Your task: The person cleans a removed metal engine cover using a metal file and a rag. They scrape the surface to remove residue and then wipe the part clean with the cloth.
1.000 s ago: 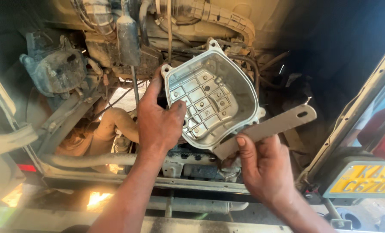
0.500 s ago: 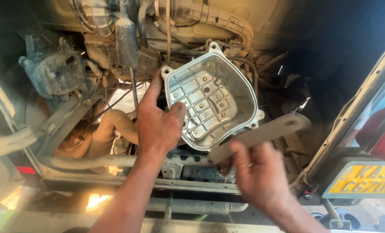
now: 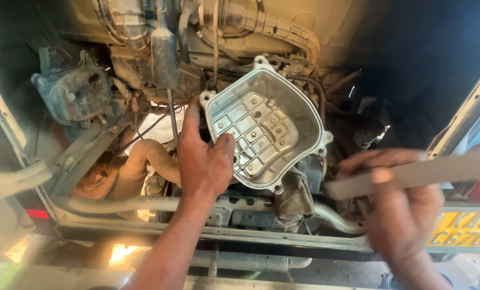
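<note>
Nearest, the right hand [image 3: 406,215], blurred, closes its grip on one flat grey metal strip [image 3: 412,174], out in open room right of the engine. Farther in, the left hand [image 3: 205,161] clamps thumb and fingers on the left rim of one ribbed aluminium cover [image 3: 264,129], tilted, hoses crowding behind.

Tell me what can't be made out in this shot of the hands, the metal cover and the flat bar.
Head view:
- Flat bar: smeared by motion blur; its far end runs off the right edge.
- Right hand: blurred, so its grip is unclear.
- Metal cover: left rim hidden under the left hand.
- Yellow plate: cut by the right edge.
- Upper right: too dark.
</note>
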